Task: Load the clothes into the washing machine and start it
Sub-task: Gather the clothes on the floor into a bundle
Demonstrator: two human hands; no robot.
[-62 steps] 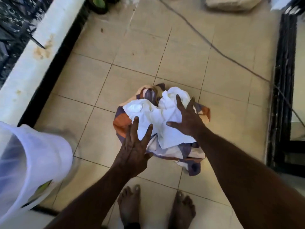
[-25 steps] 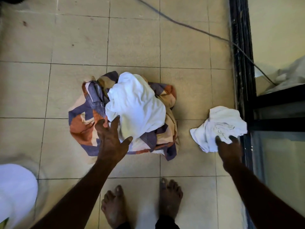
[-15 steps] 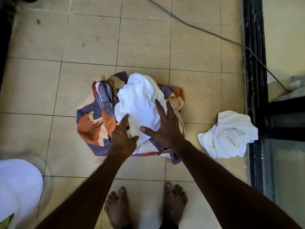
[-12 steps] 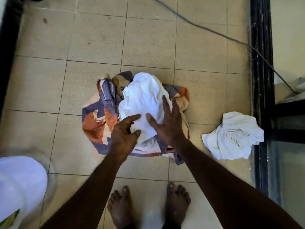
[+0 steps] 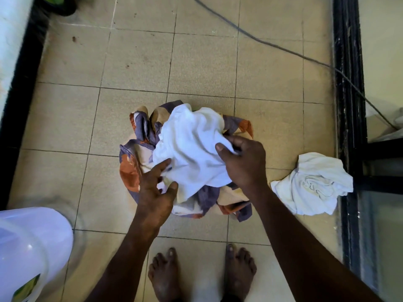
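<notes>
Clothes pile: white garment (image 5: pixel 192 153) lies on top of a patterned cloth (image 5: pixel 139 136) in purple, orange and cream, bunched on the tiled floor (image 5: pixel 135 62) in front of the person's bare feet.
Right hand: right hand (image 5: pixel 244 162) grips the right edge of the white garment, fingers and thumb curled into the fabric.
Left hand: left hand (image 5: pixel 154 192) is at the lower left of the pile; fingers are spread and slide under the white garment, thumb apart. It touches the cloth, but I see no closed grasp.
Second white piece: another white cloth (image 5: pixel 311 184) lies alone on the floor, to the right of the pile, near the dark door frame (image 5: pixel 349 105).
Surroundings: white plastic container (image 5: pixel 28 247) at lower left; a cable (image 5: pixel 283 50) crosses the floor toward the frame.
Washing machine: I cannot see it with certainty in this view.
Step in hand: gathering clothes from the floor, I judge; loading is not yet begun.
Next move: left hand probably needs to close under the bundle, so both hands lift it together. Loose patterned folds may hang down and drop, and the separate white piece needs its own pickup.
</notes>
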